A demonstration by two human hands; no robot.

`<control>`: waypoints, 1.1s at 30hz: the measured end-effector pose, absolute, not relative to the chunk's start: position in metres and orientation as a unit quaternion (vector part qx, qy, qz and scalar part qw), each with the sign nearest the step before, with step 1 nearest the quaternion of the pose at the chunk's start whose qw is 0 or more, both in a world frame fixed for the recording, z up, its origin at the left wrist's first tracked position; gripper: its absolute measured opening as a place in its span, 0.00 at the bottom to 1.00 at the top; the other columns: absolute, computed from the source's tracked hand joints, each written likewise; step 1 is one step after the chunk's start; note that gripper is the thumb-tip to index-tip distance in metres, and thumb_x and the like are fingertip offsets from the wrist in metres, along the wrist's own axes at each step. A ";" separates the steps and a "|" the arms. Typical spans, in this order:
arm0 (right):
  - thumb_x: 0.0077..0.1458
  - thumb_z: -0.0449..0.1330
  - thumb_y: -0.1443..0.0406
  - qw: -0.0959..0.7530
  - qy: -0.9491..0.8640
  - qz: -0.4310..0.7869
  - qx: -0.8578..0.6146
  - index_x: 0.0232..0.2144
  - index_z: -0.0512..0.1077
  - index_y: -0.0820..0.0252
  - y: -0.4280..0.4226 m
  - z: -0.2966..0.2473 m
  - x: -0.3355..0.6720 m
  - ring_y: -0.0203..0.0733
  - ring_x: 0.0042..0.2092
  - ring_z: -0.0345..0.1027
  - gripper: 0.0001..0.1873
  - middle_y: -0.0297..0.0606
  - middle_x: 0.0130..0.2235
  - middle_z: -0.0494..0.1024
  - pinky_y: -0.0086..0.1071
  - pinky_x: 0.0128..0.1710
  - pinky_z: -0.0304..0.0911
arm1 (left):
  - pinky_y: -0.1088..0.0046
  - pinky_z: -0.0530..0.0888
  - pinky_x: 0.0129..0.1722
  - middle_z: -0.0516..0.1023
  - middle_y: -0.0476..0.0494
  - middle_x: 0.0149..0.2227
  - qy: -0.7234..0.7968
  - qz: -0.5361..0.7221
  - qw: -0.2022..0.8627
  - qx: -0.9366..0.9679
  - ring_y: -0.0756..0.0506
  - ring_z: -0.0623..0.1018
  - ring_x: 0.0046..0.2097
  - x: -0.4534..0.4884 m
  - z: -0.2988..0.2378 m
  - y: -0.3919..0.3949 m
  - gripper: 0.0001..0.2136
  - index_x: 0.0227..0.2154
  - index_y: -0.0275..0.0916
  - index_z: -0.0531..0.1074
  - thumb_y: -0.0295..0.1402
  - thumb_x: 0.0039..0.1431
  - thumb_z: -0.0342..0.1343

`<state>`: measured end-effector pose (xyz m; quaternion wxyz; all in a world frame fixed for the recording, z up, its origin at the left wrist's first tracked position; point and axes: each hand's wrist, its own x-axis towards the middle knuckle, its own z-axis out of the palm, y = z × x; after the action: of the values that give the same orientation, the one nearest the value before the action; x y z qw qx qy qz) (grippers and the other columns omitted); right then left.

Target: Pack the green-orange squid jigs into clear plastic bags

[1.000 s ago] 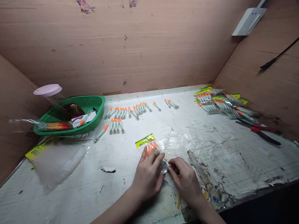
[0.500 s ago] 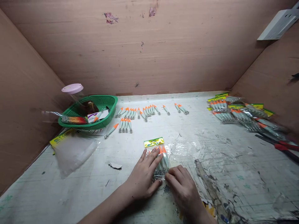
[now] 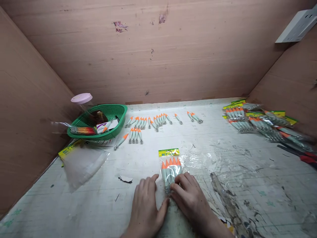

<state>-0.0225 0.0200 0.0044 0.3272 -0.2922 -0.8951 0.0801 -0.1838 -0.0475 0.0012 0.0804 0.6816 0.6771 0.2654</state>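
**Both hands at the foot of a lure packet**

A clear packet of orange-tipped squid jigs (image 3: 170, 168) with a yellow header card lies flat on the worn cutting mat (image 3: 223, 172), near its front edge. The left hand (image 3: 146, 206) rests palm-down just left of the packet's lower end, fingers loosely spread, gripping nothing. The right hand (image 3: 189, 198) presses its curled fingertips onto the packet's bottom edge — touching, not lifting.

Farther back lie rows of loose jigs (image 3: 148, 121); a green basket (image 3: 112, 132) sits at the left, empty bags (image 3: 81, 162) before it, and filled packets (image 3: 257, 120) are piled at the right — beside red-handled pliers (image 3: 302, 155).
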 end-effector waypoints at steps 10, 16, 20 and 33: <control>0.53 0.50 0.73 0.299 -0.883 0.128 -0.339 0.32 0.67 0.58 0.018 0.008 -0.028 0.42 0.34 0.57 0.08 0.38 0.32 0.68 0.33 0.31 0.53 | 0.75 0.70 0.28 0.72 0.51 0.27 0.699 0.339 0.289 0.559 0.49 0.74 0.28 -0.161 0.007 -0.048 0.16 0.49 0.41 0.58 0.28 0.56 0.45; 0.52 0.52 0.73 0.286 -0.876 0.135 -0.363 0.32 0.66 0.57 0.018 0.006 -0.031 0.43 0.35 0.57 0.07 0.37 0.33 0.68 0.34 0.32 0.53 | 0.73 0.66 0.27 0.70 0.51 0.25 0.739 0.291 0.306 0.525 0.47 0.74 0.28 -0.159 0.016 -0.043 0.14 0.47 0.39 0.58 0.29 0.57 0.42; 0.50 0.52 0.73 0.270 -0.869 0.127 -0.395 0.31 0.66 0.57 0.015 0.005 -0.035 0.44 0.35 0.57 0.07 0.38 0.33 0.68 0.34 0.32 0.54 | 0.73 0.64 0.27 0.68 0.52 0.24 0.756 0.271 0.310 0.509 0.46 0.73 0.27 -0.158 0.017 -0.039 0.12 0.44 0.39 0.58 0.29 0.56 0.41; 0.54 0.53 0.70 0.268 -0.876 0.120 -0.383 0.29 0.65 0.57 0.021 0.005 -0.039 0.42 0.35 0.59 0.05 0.36 0.32 0.69 0.34 0.32 0.54 | 0.76 0.65 0.24 0.69 0.53 0.23 0.725 0.292 0.251 0.571 0.47 0.75 0.26 -0.157 0.001 -0.041 0.09 0.40 0.41 0.57 0.26 0.55 0.41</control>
<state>-0.0389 0.0214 0.0052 0.2683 -0.3827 -0.8758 0.1203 -0.1571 -0.0412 0.0011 0.2514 0.5709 0.7251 0.2916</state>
